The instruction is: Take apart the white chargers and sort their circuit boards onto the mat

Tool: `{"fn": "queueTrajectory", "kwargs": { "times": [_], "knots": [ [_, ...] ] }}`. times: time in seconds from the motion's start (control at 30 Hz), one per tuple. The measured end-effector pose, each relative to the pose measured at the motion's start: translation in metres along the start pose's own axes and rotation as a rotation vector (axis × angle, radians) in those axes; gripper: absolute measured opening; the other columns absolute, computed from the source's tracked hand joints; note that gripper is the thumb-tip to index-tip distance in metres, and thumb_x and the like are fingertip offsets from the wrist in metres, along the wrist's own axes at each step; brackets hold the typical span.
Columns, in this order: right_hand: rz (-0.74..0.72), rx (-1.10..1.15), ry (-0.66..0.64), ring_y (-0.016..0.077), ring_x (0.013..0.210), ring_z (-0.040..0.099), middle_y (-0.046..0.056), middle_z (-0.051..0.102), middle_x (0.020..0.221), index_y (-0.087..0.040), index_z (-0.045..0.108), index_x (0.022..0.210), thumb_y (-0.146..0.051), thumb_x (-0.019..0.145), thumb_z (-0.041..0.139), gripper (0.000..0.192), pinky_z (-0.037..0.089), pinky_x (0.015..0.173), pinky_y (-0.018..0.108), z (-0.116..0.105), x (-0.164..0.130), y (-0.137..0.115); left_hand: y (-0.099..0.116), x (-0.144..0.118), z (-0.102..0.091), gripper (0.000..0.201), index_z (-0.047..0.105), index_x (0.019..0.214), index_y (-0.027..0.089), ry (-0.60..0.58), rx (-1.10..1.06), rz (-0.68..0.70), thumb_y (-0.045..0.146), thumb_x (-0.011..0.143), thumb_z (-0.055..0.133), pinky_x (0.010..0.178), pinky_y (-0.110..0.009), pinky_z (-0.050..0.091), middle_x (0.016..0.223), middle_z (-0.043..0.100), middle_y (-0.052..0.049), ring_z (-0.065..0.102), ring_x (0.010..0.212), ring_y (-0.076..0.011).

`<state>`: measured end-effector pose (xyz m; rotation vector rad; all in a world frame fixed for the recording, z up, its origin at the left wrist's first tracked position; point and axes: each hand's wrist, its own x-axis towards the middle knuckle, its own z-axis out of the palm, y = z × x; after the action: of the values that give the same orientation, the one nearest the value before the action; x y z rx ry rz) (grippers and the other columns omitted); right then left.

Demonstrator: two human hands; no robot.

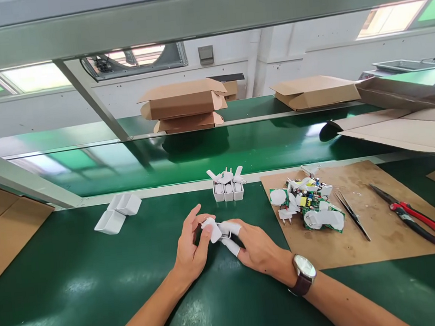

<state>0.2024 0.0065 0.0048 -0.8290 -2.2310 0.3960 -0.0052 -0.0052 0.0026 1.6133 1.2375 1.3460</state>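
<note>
My left hand (189,248) and my right hand (256,248) meet over the green work surface (80,284), both gripping a small white charger part (213,231). White finger cots cover several fingertips of my right hand, and a wristwatch (304,272) sits on that wrist. Just beyond the hands stands a row of three white charger housings (227,185) with their plug pieces sticking up.
Empty white shells (118,212) lie to the left. A brown board (376,221) on the right carries a pile of circuit boards and plug parts (309,201), tweezers (352,214) and red-handled cutters (413,214). Cardboard boxes (185,105) sit on the far conveyor.
</note>
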Motion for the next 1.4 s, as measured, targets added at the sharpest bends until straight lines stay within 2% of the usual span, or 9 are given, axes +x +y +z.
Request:
{"fn": "queueTrajectory", "kwargs": {
  "times": [0.13,0.23,0.4,0.7,0.8,0.9,1.03,1.13,1.4],
  "knots": [
    [-0.031,0.029,0.011,0.0234,0.105,0.069,0.013,0.069,0.12,-0.022,0.052,0.131,-0.017,0.102,0.049,0.03,0.062,0.086,0.037,0.001,0.001,-0.001,0.006,0.002,0.002,0.043,0.049,0.139,0.021,0.065,0.014,-0.021,0.039,0.101,0.056,0.077,-0.032,0.059,0.11,0.073,-0.009,0.072,0.089,-0.0175],
    [0.001,0.035,0.006,0.0227,0.096,0.07,0.013,0.069,0.116,-0.021,0.05,0.131,-0.016,0.101,0.049,0.03,0.062,0.08,0.036,0.001,0.002,-0.002,0.008,0.002,0.001,0.041,0.05,0.137,0.021,0.063,0.02,-0.02,0.04,0.101,0.056,0.074,-0.031,0.06,0.109,0.073,-0.009,0.072,0.085,-0.017],
    [-0.002,-0.029,-0.042,0.0232,0.091,0.067,0.012,0.068,0.109,-0.021,0.054,0.124,-0.016,0.1,0.049,0.026,0.06,0.077,0.036,0.002,0.005,-0.002,0.003,0.002,0.0,0.042,0.048,0.138,0.022,0.047,0.009,-0.02,0.039,0.101,0.056,0.078,-0.031,0.06,0.111,0.073,-0.009,0.072,0.089,-0.0169],
    [0.036,0.081,-0.014,0.0205,0.093,0.066,0.009,0.067,0.109,-0.024,0.061,0.122,-0.016,0.097,0.053,0.027,0.059,0.081,0.033,0.004,0.004,0.001,-0.002,0.003,-0.002,0.04,0.05,0.137,0.022,0.017,-0.007,-0.054,0.042,0.102,0.054,0.081,-0.033,0.059,0.115,0.07,-0.01,0.07,0.092,-0.0174],
    [0.135,0.251,0.052,0.0209,0.096,0.067,0.009,0.068,0.11,-0.024,0.065,0.119,-0.023,0.098,0.054,0.024,0.059,0.084,0.036,0.004,0.007,0.001,-0.005,0.005,-0.004,0.057,0.042,0.145,0.024,-0.014,-0.029,0.087,0.051,0.097,0.06,0.086,-0.038,0.06,0.121,0.066,-0.012,0.069,0.103,-0.0223],
    [0.403,0.696,0.127,0.0218,0.096,0.069,0.009,0.071,0.11,-0.025,0.065,0.123,-0.037,0.099,0.055,0.029,0.062,0.083,0.039,0.004,0.011,0.0,-0.005,0.004,-0.003,0.089,0.035,0.151,0.026,-0.076,0.132,0.273,0.053,0.08,0.081,0.092,-0.046,0.058,0.131,0.061,-0.015,0.066,0.112,-0.0292],
    [0.665,1.21,0.011,0.0254,0.088,0.074,0.009,0.075,0.103,-0.021,0.066,0.125,-0.05,0.095,0.059,0.042,0.062,0.084,0.047,0.003,0.014,-0.007,0.001,0.002,0.002,0.078,0.032,0.154,0.028,-0.048,0.323,0.503,0.026,0.088,0.074,0.09,-0.045,0.059,0.127,0.064,-0.013,0.067,0.109,-0.0275],
    [0.7,1.281,-0.029,0.0257,0.084,0.076,0.008,0.077,0.1,-0.021,0.067,0.124,-0.052,0.09,0.065,0.046,0.059,0.09,0.05,0.003,0.015,-0.012,0.007,0.002,0.003,0.075,0.032,0.154,0.026,-0.037,0.342,0.596,0.02,0.089,0.068,0.089,-0.044,0.06,0.126,0.065,-0.014,0.068,0.108,-0.0274],
    [0.718,1.272,-0.029,0.0262,0.087,0.076,0.008,0.077,0.101,-0.021,0.068,0.12,-0.046,0.09,0.064,0.04,0.057,0.092,0.049,0.005,0.014,-0.012,0.009,0.004,0.002,0.081,0.028,0.157,0.025,-0.053,0.34,0.632,0.018,0.088,0.071,0.092,-0.045,0.06,0.127,0.067,-0.014,0.068,0.111,-0.0278]
  ]
}}
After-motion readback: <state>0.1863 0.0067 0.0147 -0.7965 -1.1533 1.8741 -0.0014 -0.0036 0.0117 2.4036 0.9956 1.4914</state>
